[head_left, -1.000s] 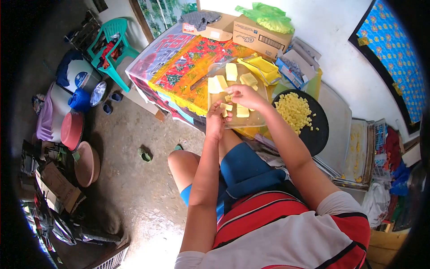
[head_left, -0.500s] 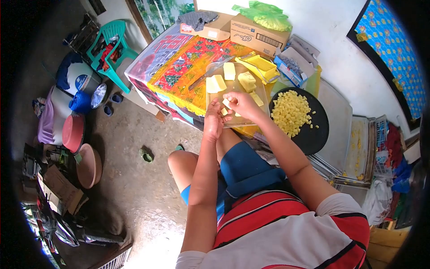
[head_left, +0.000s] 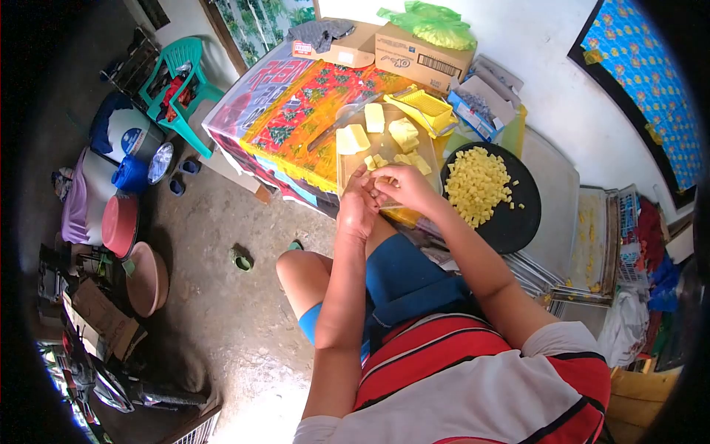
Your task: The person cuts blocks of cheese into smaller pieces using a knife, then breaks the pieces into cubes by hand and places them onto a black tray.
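My left hand [head_left: 358, 206] and my right hand [head_left: 405, 186] meet over the near edge of a clear cutting board [head_left: 345, 164]. Both have bent, closed fingers touching each other; whatever is pinched between them is hidden. Small pale yellow pieces [head_left: 376, 160] lie just beyond my fingertips. Farther up the board are a wide yellow block [head_left: 353, 139], an upright-looking block [head_left: 374, 118] and a stacked, cut block [head_left: 404, 135]. More cut pieces [head_left: 416, 162] rest beside my right hand. To the right, a black round tray [head_left: 526, 222] bears a heap of yellow cubes [head_left: 477, 185].
A long knife [head_left: 333, 132] lies left of the board. Behind it are a yellow plastic basket [head_left: 425, 111], a small open box [head_left: 477, 115] and a cardboard box [head_left: 414, 58] under a green bag [head_left: 433, 26]. Stacked trays [head_left: 584, 244] stand right; a green chair [head_left: 181, 89] is far left.
The pale piece visible between my fingers earlier no longer shows there. Small pieces now lie beyond my fingertips, and my right hand has lowered slightly towards my left.
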A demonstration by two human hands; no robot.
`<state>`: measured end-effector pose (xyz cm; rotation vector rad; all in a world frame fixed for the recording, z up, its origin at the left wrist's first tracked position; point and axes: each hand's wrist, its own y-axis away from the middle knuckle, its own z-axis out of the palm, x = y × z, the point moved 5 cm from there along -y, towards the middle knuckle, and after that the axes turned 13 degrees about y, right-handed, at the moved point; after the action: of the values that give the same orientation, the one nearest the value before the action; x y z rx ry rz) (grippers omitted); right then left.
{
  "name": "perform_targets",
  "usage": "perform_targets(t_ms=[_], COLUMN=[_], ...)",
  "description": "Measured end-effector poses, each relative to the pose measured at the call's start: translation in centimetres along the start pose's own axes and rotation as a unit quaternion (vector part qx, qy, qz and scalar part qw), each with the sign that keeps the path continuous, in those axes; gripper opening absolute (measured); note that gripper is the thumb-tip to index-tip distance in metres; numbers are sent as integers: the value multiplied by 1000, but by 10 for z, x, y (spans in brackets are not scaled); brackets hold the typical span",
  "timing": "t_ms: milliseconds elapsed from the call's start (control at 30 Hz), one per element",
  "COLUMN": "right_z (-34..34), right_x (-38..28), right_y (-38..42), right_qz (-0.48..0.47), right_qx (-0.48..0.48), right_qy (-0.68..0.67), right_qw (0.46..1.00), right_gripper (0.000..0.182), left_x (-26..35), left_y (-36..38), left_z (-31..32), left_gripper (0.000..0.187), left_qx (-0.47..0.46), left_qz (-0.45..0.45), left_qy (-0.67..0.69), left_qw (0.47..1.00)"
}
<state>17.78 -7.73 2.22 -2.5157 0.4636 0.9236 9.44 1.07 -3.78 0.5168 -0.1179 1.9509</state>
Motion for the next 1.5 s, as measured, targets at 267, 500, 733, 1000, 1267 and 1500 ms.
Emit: perform_targets(t_ms=[267,500,733,1000,1267,1500], right_z=[-44,-63,-83,-89,-91,-96], right_x=[4,0,-21,-33,-32,-38], right_y=[39,75,87,89,95,100], right_qz=[208,220,128,98,89,65], right_qx=[50,84,46,16,42,80], right_qy=[-468,-436,-339,-336,-280,-184], right_qw=[858,869,931,937,955,978], right_gripper=[29,24,27,32,31,25], left_x=[-24,-58,-60,-48,-50,-49], left_y=[44,58,64,80,82,81], left_z=[55,83,93,102,101,93], left_gripper=[41,33,29,25,25,16], left_qx=[-2,-39,-42,-62,-26,-5], left_qz=[11,37,73,14,52,74], left_qy=[-85,-144,-153,-66,-179,-178], left_qw=[996,988,985,996,982,981])
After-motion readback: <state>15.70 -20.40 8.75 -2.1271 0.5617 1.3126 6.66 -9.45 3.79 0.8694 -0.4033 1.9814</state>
